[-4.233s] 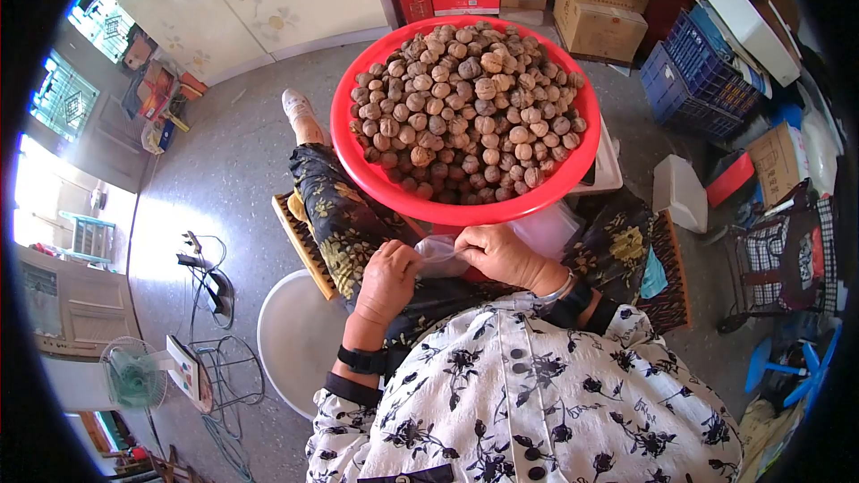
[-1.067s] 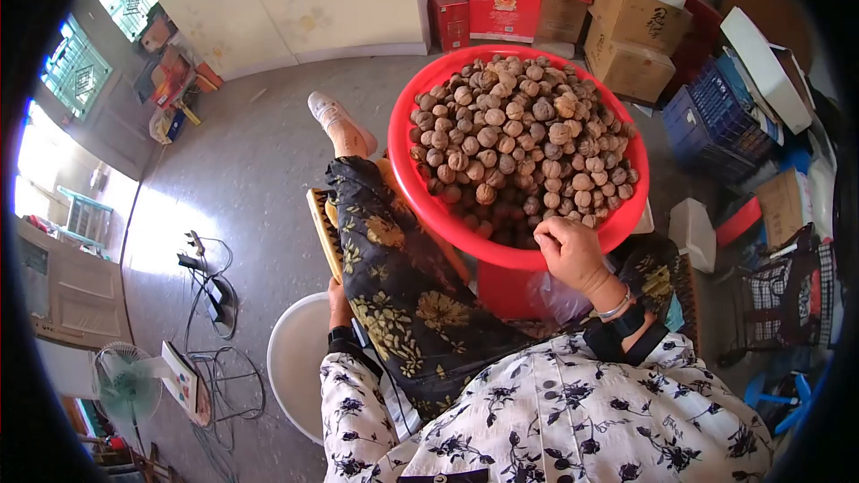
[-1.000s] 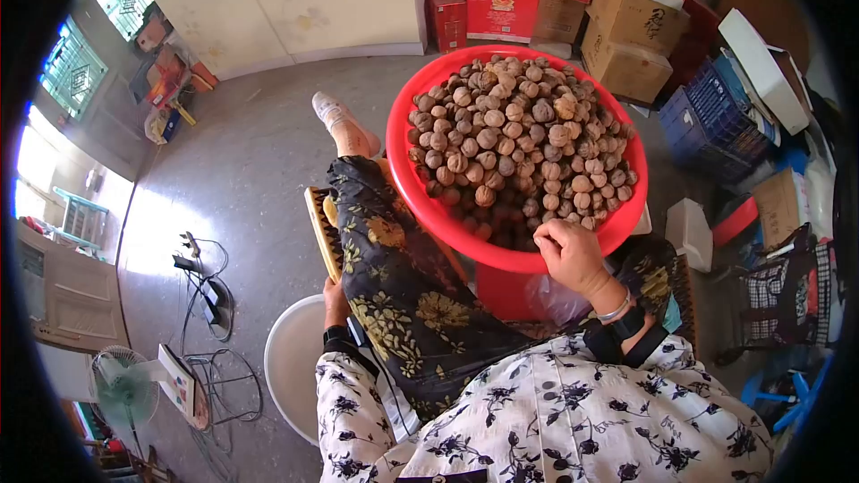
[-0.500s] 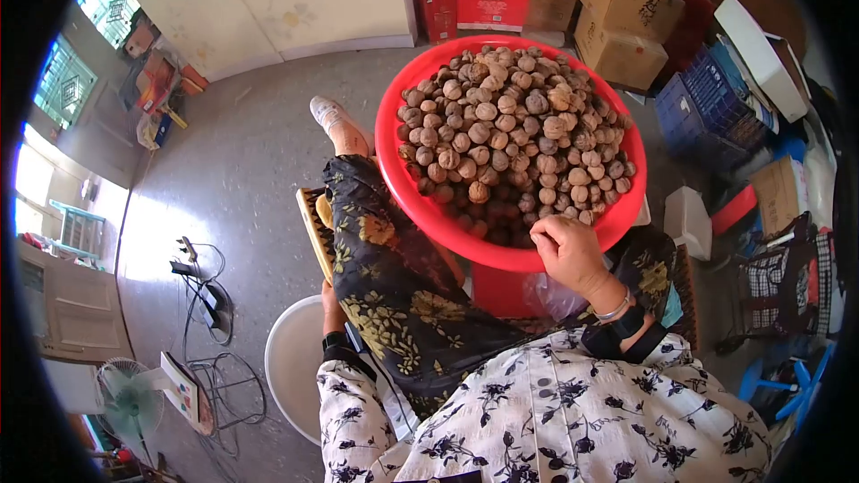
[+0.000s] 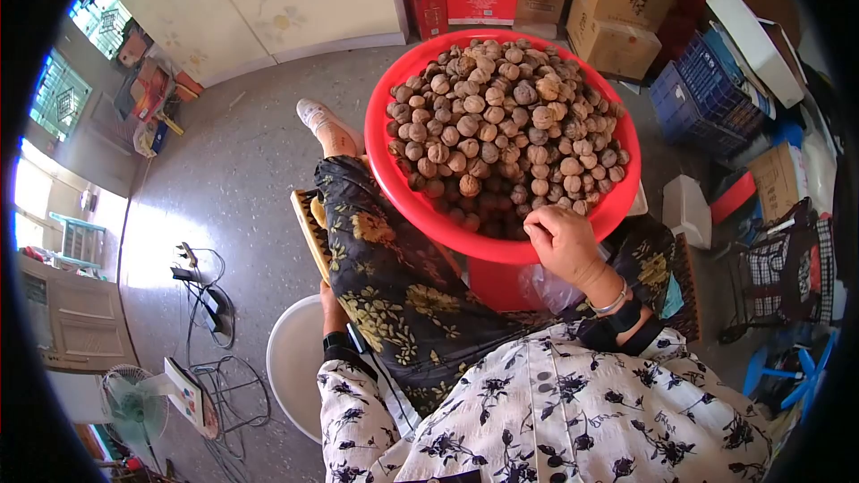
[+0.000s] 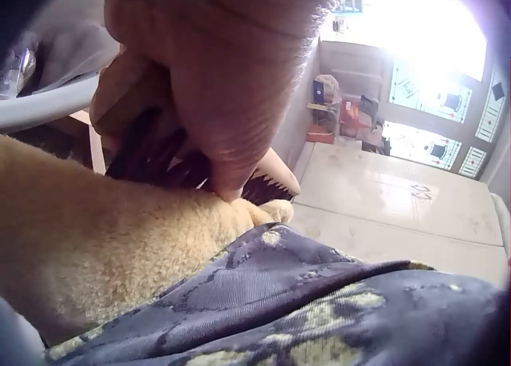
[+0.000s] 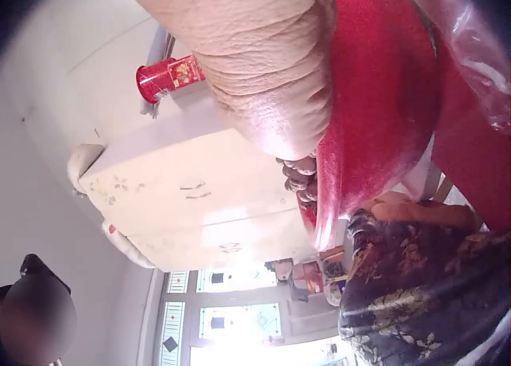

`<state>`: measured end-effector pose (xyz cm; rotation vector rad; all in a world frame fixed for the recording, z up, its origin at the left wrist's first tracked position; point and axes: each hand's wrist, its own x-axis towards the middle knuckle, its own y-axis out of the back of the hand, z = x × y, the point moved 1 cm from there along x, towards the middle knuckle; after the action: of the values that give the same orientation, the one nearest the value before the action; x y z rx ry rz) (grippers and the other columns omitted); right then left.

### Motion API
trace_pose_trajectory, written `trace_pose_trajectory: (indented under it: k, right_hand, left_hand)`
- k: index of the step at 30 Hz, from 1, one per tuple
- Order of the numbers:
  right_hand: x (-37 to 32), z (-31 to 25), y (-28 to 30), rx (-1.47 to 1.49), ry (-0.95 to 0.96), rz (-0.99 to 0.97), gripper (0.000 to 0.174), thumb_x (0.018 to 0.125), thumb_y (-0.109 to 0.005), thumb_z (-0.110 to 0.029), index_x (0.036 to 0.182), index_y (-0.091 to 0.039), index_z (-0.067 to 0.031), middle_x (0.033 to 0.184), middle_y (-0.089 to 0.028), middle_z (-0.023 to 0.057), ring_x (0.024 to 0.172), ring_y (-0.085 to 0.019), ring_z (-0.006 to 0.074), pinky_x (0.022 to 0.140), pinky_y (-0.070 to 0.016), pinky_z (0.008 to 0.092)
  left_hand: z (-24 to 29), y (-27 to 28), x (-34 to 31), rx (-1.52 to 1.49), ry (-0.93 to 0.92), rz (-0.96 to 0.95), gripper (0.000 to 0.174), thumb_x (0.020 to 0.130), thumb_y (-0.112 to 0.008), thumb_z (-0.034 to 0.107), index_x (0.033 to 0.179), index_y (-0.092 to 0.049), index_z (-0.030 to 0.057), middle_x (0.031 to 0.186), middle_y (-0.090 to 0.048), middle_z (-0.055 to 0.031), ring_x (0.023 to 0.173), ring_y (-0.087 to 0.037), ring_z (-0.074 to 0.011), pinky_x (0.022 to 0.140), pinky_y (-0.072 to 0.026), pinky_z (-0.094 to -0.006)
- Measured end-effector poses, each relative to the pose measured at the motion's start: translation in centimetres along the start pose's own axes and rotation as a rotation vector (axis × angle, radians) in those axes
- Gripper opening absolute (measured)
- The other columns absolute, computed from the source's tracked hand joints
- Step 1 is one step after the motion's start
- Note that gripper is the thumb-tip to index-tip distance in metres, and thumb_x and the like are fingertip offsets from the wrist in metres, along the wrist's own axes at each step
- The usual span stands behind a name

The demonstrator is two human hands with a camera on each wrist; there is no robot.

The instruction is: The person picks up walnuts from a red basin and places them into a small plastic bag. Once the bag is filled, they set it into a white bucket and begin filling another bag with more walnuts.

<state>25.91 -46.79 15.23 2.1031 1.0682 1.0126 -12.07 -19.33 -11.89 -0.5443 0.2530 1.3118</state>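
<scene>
A wide red basin (image 5: 383,165) heaped with walnuts (image 5: 501,116) stands in front of the person's lap. My right hand (image 5: 568,246) lies over its near rim, fingers bent inward beside the walnuts; what is under the fingertips is hidden, so I cannot tell whether they hold anything. In the right wrist view the back of the hand (image 7: 263,78) covers the fingers. Down by the left thigh, my left hand (image 5: 332,311) grips the wooden frame (image 5: 310,237) of a low corded stool. A yellow plush cushion (image 6: 120,238) lies under the thigh, close below that hand.
Below the basin are a red support (image 5: 501,284) and a clear plastic bag (image 5: 548,286). A white tub (image 5: 295,367) stands at the left, near cables (image 5: 210,300) and a small fan (image 5: 134,398). Cartons (image 5: 617,45) and blue crates (image 5: 698,98) stand behind at the right.
Earlier, both hands held the clear plastic bag over the lap. Since then, the left has gone down to the stool frame and the right up to the basin's rim. Lately only the view shifts slightly.
</scene>
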Motion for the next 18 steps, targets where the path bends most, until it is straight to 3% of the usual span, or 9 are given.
trace_pose_trajectory:
  k: [8, 14, 17, 18]
  right_hand:
    - [-0.2, 0.3, 0.0, -0.031, 0.009, 0.034, 0.006, 0.084, -0.064, -0.014, 0.083, -0.059, -0.0104, 0.077, -0.063, 0.0085, 0.073, -0.062, 0.0313, 0.063, -0.0487, 0.0419]
    - [-0.5, 1.1, 0.5, 0.063, 0.037, 0.045, 0.007, 0.082, -0.067, -0.01, 0.085, -0.061, -0.0072, 0.081, -0.065, 0.0089, 0.077, -0.063, 0.0304, 0.068, -0.0501, 0.0382]
    - [-0.9, 1.6, 2.4, 0.398, -0.125, 0.225, 0.004, 0.088, -0.065, -0.004, 0.091, -0.062, -0.0033, 0.076, -0.061, 0.0049, 0.071, -0.06, 0.014, 0.065, -0.0485, 0.0277]
    - [-1.2, 2.6, 3.2, 0.342, -0.134, 0.372, 0.003, 0.092, -0.062, -0.005, 0.092, -0.062, -0.0023, 0.076, -0.06, 0.0018, 0.071, -0.057, 0.0074, 0.064, -0.0473, 0.0239]
  left_hand:
    - [1.6, -3.4, -2.9, -0.033, 0.065, -0.063, 0.036, 0.095, -0.056, 0.026, 0.124, -0.052, 0.0054, 0.106, -0.065, -0.0103, 0.09, -0.065, -0.0237, 0.076, -0.0555, -0.0379]
    - [-0.3, -10.6, -2.3, -0.067, 0.164, -0.224, 0.039, 0.095, -0.053, 0.031, 0.124, -0.053, 0.0055, 0.108, -0.065, -0.0104, 0.092, -0.064, -0.0246, 0.078, -0.0551, -0.039]
    - [-1.1, -12.9, -1.5, -0.081, 0.201, -0.284, 0.04, 0.096, -0.051, 0.034, 0.124, -0.054, 0.0055, 0.109, -0.065, -0.0105, 0.092, -0.064, -0.0251, 0.079, -0.0549, -0.0396]
    - [-0.9, -13.6, -1.7, -0.088, 0.21, -0.296, 0.041, 0.096, -0.051, 0.035, 0.124, -0.054, 0.0055, 0.109, -0.065, -0.0105, 0.093, -0.064, -0.0252, 0.079, -0.0548, -0.0398]
